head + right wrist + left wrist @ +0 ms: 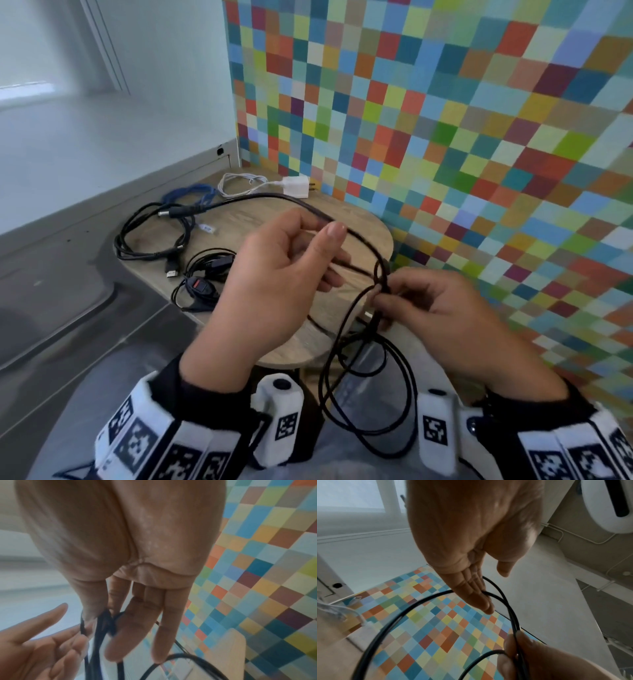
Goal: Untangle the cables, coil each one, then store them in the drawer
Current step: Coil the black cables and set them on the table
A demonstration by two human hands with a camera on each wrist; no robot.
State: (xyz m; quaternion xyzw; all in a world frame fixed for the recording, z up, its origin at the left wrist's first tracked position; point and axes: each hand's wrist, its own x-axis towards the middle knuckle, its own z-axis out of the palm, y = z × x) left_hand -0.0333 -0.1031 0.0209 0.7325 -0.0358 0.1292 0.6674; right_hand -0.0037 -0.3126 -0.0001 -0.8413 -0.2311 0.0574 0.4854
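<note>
On the left part of the round wooden worktop (359, 236) lie a loose black cable with plugs (150, 236), a blue cable (191, 195) and a small black cable with a red switch (200, 284); a white charger with its cable (294, 186) lies at the far edge beside the chequered wall (479, 137). Above the worktop, the left hand (274, 274) has its fingers curled, thumb and forefinger pinching the black cable (363, 240). Further right, the right hand (442, 308) pinches the same cable at a crossing of strands, remaining fingers loosely extended. Below the hands, the cable hangs in several loops over the lap, off the worktop.
</note>
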